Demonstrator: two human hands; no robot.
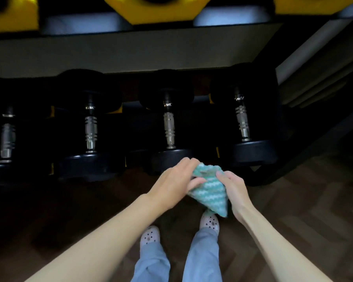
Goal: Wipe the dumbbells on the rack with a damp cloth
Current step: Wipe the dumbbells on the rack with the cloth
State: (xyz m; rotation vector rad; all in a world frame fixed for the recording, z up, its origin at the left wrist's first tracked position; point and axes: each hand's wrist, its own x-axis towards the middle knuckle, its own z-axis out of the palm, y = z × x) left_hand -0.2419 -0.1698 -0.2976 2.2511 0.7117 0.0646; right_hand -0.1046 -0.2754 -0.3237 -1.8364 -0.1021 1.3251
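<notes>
Both hands meet at about 5 o'clock of the view, holding the cloth (pixel 210 190) between them, a teal one with pale wavy stripes, bunched into a rough wedge that points down toward the feet. The left hand (pixel 177 178) has its grip closed on the cloth's upper left edge, fingers curled over the top and thumb pressed against the front. The right hand (pixel 232 186) closes its grip on the right edge, thumb on the front; its fingers are hidden behind the fabric.

The cloth hangs above the floor (pixel 304 200) (dark herringbone wood), just in front of the rack (pixel 130 51), touching none of the weights as far as can be told. Four black dumbbells (pixel 169 129) with ridged chrome handles lie side by side on the lower shelf, from 9 o'clock across to 2 o'clock; the third one's near head sits just beyond the left fingertips. At 12 o'clock, yellow dumbbells (pixel 151 11) line the upper shelf, blurred. At 6 o'clock stand two pale perforated clogs (pixel 150 235) below blue trousers (pixel 202 257).
</notes>
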